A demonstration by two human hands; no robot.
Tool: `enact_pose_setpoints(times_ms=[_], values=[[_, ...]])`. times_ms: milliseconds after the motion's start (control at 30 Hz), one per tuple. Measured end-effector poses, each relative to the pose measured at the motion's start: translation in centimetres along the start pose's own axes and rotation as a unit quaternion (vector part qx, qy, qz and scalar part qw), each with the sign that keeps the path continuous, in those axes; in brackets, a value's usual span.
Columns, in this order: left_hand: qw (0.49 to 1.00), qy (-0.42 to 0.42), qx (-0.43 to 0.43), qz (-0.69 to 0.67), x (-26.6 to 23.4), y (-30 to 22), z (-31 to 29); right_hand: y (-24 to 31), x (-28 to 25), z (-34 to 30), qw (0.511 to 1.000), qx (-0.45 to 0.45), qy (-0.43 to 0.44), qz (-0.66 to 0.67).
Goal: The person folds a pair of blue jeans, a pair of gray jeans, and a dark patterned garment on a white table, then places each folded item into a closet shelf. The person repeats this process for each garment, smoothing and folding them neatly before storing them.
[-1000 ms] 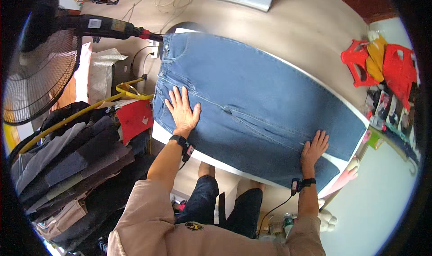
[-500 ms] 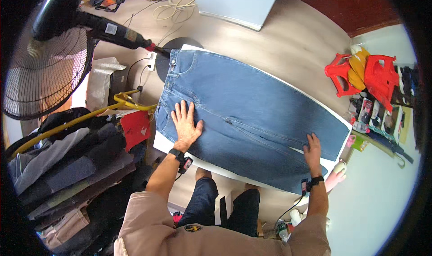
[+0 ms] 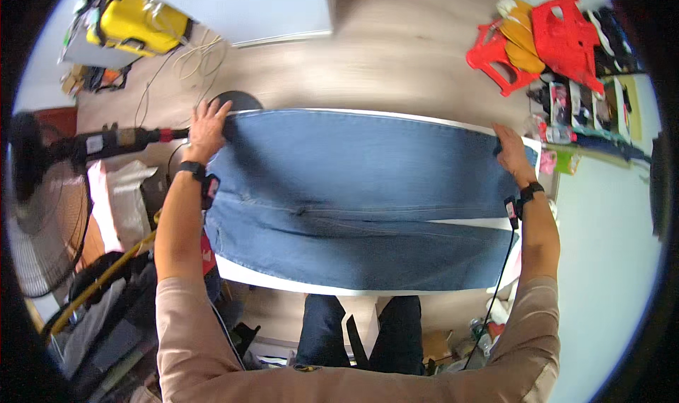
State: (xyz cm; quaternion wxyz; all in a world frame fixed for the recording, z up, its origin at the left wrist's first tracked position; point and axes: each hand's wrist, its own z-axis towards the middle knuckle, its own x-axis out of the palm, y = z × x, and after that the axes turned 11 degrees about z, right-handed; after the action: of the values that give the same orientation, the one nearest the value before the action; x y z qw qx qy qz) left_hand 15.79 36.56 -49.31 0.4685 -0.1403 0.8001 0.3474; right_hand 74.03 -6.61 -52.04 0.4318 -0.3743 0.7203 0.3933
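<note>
- The left hand (image 3: 206, 128) has gone from lying flat on the jeans' near half to the far left corner of the white table (image 3: 244, 274), its fingers bent at the garment's waist end.
- The right hand (image 3: 512, 152) has shifted too — from between the lower legs to near the table's far right corner, by the far leg's hem end.
- Well apart, both hands touch the far side of the blue denim jeans (image 3: 368, 162); whether either pinches the cloth, I cannot tell.
- The jeans lie spread along the table, waist toward its left edge, hems toward its right.
- Handling now seems centred on the far leg's outer side — the near leg has no hand on it.
</note>
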Motion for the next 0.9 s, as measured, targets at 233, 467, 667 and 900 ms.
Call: enact_pose_setpoints(times_ms=[233,467,667,900], values=[[0.997,-0.024,0.009,-0.077,0.4,0.1,0.0,-0.4,-2.0,-2.5,0.995,-0.006,-0.049,0.082],[1.000,-0.004,0.011,-0.019,0.5,1.4,-1.9,-0.9,-2.9,-2.5,0.992,0.046,-0.028,0.114],[0.998,-0.015,0.017,-0.052,-3.4,1.8,-3.3,-4.0,-3.3,-3.8,0.996,-0.078,0.021,-0.041],[0.985,-0.147,0.037,-0.079,-5.9,5.1,-17.3,2.7,-10.1,-17.9,0.996,-0.008,-0.081,0.042]])
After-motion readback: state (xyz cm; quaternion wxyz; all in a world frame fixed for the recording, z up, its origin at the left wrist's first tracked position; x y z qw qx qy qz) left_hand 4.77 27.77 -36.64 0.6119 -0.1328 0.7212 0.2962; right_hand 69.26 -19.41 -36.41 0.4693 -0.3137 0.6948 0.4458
